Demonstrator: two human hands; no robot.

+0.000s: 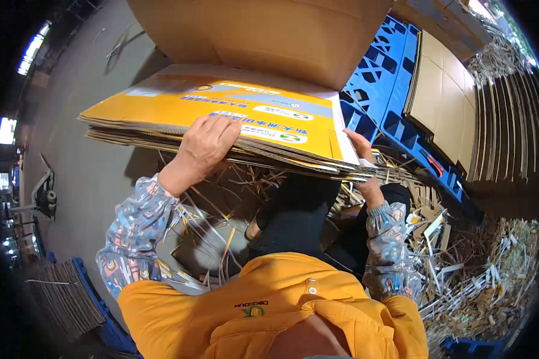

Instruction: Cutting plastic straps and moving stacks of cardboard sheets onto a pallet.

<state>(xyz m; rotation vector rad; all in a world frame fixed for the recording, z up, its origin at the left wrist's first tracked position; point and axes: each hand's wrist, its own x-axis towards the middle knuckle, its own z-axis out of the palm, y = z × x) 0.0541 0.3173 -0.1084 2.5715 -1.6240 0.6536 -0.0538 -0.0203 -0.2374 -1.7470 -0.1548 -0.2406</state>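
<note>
Several flat cardboard sheets (239, 116) with a yellow and white printed top lie stacked in front of me, their near edges toward my body. My left hand (205, 146) is closed around the near edge, fingers on the printed face and thumb underneath. At the right end of the stack, my right hand (363, 160) grips the corner, its fingers partly hidden by the sheets. Behind the stack a large plain brown cardboard panel (269, 36) rises at an angle along its far edge.
Blue plastic pallets (374, 75) stand to the right, with stacked brown cardboard (440, 99) on them. Cardboard scraps and strips (467, 287) litter the floor at right and around my legs. Another cardboard stack (63, 296) sits by a blue pallet at lower left. Grey floor (96, 185) stretches leftward.
</note>
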